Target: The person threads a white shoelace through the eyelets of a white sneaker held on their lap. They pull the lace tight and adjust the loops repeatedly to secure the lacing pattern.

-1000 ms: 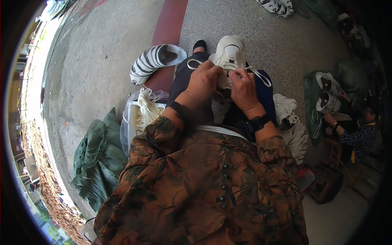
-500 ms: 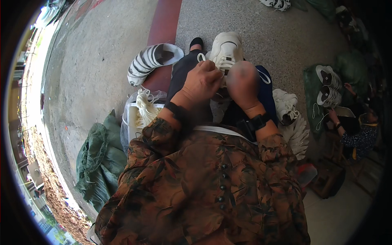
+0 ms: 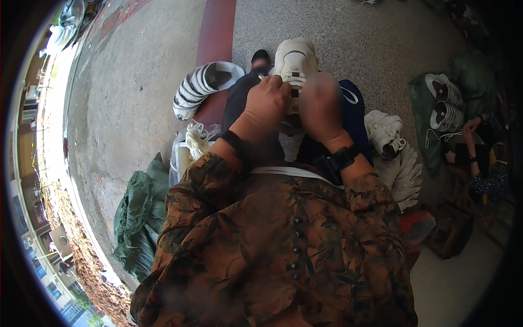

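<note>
A cream-white sneaker (image 3: 296, 57) stands between my knees, its toe pointing away from me. My left hand (image 3: 267, 101) is closed at the left side of its lacing, pinching the shoelace; the fingertips are partly hidden. At the right side of the same lacing is my right hand (image 3: 321, 106), blurred, so its fingers cannot be made out. A loop of white lace (image 3: 350, 92) lies over the dark blue cloth on my right knee. The sneaker's heel end is hidden below my hands.
To the left lie a curved row of nested white-and-dark shoe pieces (image 3: 199, 87), a container with white laces (image 3: 196, 143) and green sacking (image 3: 136, 210). White shoes (image 3: 384, 133) are piled at my right. Farther right, another person's hands (image 3: 472, 131) are near striped shoe pieces (image 3: 447, 116).
Both hands stay at the sneaker's lacing, my left hand shifting slightly. The view has shifted a little. At the right, the other person's hands have come closer together.
</note>
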The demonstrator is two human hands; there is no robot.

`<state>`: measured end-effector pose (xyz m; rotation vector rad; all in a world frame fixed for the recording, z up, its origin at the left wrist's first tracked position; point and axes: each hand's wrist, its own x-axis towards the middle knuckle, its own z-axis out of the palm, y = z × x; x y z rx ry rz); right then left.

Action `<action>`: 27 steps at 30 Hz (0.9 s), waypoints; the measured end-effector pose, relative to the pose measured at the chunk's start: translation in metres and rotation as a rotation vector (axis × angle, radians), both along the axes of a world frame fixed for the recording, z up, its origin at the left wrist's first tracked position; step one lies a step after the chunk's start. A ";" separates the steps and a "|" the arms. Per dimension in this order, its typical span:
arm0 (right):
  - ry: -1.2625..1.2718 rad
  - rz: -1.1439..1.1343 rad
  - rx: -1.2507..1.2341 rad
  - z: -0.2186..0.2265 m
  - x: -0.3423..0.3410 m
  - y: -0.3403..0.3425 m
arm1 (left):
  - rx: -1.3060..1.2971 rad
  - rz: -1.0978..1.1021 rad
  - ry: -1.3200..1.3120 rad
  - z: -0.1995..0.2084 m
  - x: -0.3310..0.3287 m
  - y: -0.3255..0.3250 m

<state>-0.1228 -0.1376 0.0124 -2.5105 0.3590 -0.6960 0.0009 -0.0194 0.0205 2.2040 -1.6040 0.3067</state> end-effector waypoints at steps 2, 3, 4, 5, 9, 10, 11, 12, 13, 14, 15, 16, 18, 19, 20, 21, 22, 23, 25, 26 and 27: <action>-0.004 0.003 0.016 -0.001 0.000 0.001 | 0.000 -0.013 -0.019 -0.005 0.003 -0.002; -0.009 0.001 0.022 -0.002 0.000 0.000 | -0.005 -0.020 -0.028 -0.006 0.004 -0.004; -0.014 0.000 0.027 -0.002 0.000 0.000 | -0.012 -0.039 -0.035 -0.007 0.005 -0.004; -0.031 0.004 0.057 -0.002 0.000 -0.001 | -0.019 -0.057 -0.042 -0.007 0.006 -0.003; -0.068 0.028 0.115 0.001 0.002 -0.009 | -0.038 -0.146 -0.065 -0.007 0.010 -0.002; -0.072 0.036 0.115 0.005 0.003 -0.010 | -0.045 -0.165 -0.083 -0.007 0.011 -0.002; -0.016 0.023 0.073 0.008 0.004 -0.009 | -0.053 -0.184 -0.101 -0.006 0.011 -0.003; 0.038 0.014 0.030 0.013 0.006 -0.008 | -0.060 -0.200 -0.121 -0.005 0.011 -0.003; 0.092 0.005 -0.013 0.016 0.008 -0.006 | -0.091 -0.142 -0.103 -0.007 0.011 -0.004; 0.085 0.007 -0.053 0.018 0.010 -0.005 | -0.121 -0.084 -0.086 -0.010 0.010 -0.006; 0.080 0.008 -0.092 0.020 0.012 -0.004 | -0.151 -0.029 -0.065 -0.013 0.009 -0.008; 0.075 0.009 -0.132 0.020 0.014 -0.004 | -0.170 -0.019 -0.048 -0.016 0.008 -0.009; 0.058 -0.007 -0.176 0.016 0.018 -0.007 | -0.211 0.000 -0.011 -0.019 0.005 -0.010; 0.051 -0.015 -0.199 0.015 0.018 -0.009 | -0.214 -0.009 -0.020 -0.020 0.005 -0.010; 0.060 -0.010 -0.206 0.015 0.015 -0.011 | -0.217 -0.017 -0.029 -0.021 0.005 -0.010; 0.063 -0.002 -0.211 0.021 0.016 -0.012 | -0.218 -0.023 -0.044 -0.020 0.007 -0.010; 0.067 0.005 -0.217 0.025 0.016 -0.013 | -0.223 -0.018 -0.038 -0.020 0.006 -0.010; 0.055 0.013 -0.205 0.024 0.016 -0.014 | -0.228 -0.012 -0.032 -0.019 0.005 -0.009; 0.031 0.025 -0.179 0.021 0.016 -0.017 | -0.234 -0.015 -0.028 -0.018 0.004 -0.009; 0.033 0.041 -0.199 0.021 0.016 -0.017 | -0.235 -0.020 -0.030 -0.018 0.005 -0.009; 0.035 0.059 -0.218 0.021 0.016 -0.017 | -0.234 -0.024 -0.032 -0.018 0.005 -0.009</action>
